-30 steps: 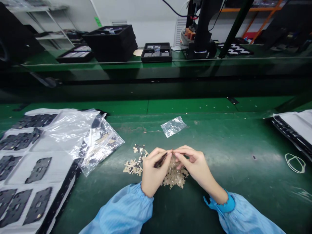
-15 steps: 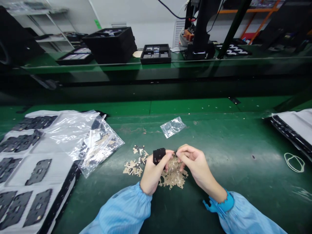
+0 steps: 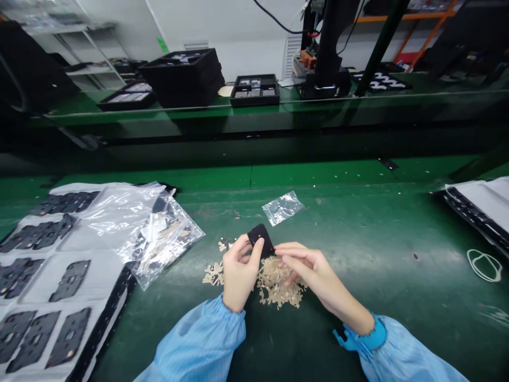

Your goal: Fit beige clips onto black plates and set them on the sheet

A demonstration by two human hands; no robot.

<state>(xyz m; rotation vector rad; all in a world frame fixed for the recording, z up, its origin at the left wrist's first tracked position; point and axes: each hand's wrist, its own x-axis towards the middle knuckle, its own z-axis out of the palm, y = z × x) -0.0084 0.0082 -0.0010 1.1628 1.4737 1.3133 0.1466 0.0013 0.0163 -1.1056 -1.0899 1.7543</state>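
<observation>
My left hand [image 3: 240, 273] is closed on a thin black plastic plate [image 3: 261, 240], thumb across its face. The plate stands tilted above the work surface. At its lower right corner, the index fingertip of my right hand [image 3: 308, 265] touches the edge. The fingers of that hand are stretched out, with the thumb below them. Beneath my hands lies a heap of small beige cut pieces [image 3: 281, 289], partly covered by my right fingers. A smaller scatter of beige and dark pieces [image 3: 213, 272] lies left of it, half hidden behind my left hand.
On the left, a white tray [image 3: 79, 236] bears black plates [image 3: 70, 280]. A clear bag of pieces [image 3: 169, 239] overlaps its edge. A small empty zip bag [image 3: 282, 208] lies ahead. Farther right are a rubber band [image 3: 484, 265] and another tray [image 3: 483, 204].
My left hand has turned the black plate so its face shows more. My right fingers have gone from a pinch near the plate to stretched out against its corner. The view shifted slightly.
</observation>
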